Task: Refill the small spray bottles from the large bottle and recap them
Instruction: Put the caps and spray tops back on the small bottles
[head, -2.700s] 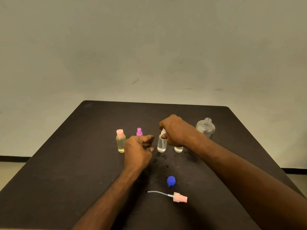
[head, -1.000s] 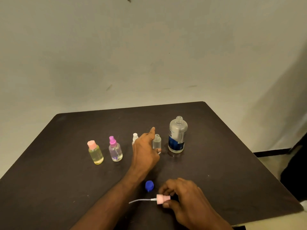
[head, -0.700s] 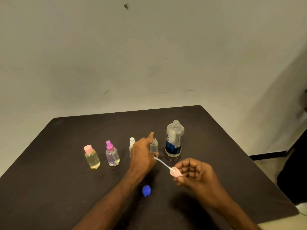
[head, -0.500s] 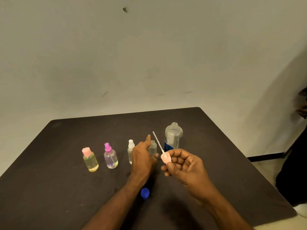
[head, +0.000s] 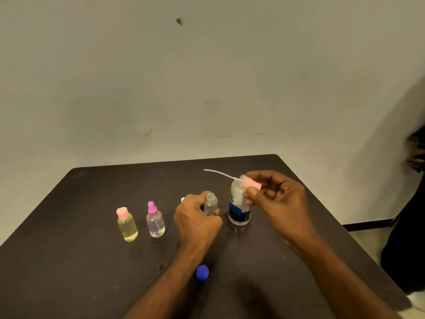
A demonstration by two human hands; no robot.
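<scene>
A dark, matte rectangular surface stands before a plain pale wall. Near the middle of the surface, the left hand is closed around a small clear glass bottle with an open, uncapped neck, which stands upright. The right hand is raised above the surface towards its right edge and pinches a pale pink spray pump cap between thumb and fingers; the cap's thin white dip tube points left and slightly up, in the air above the small bottle. Just right of the small bottle stands a large clear bottle with a blue label, upright and uncapped, partly behind the pink cap. Left of the left hand, a white cap tip peeks out from behind the knuckles. Further left stand a small clear bottle with a magenta spray top and, nearest the left edge, a small bottle of yellow liquid with a peach cap. A round blue screw cap lies toward the near edge, beside the left forearm.
</scene>
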